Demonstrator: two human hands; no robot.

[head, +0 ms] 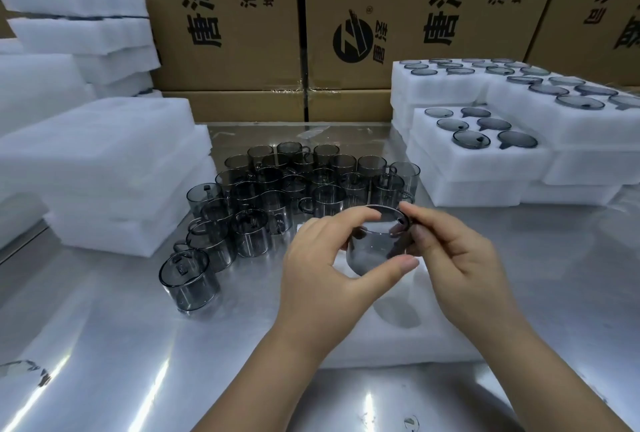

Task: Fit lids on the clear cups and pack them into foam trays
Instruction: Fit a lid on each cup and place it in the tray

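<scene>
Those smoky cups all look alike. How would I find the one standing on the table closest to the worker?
On the shiny metal table, find the crowd of smoky cups between the white foam stacks. Follow its left edge toward the person to the cup at the very tip. It alone stands out in front, left of the left hand.
</scene>
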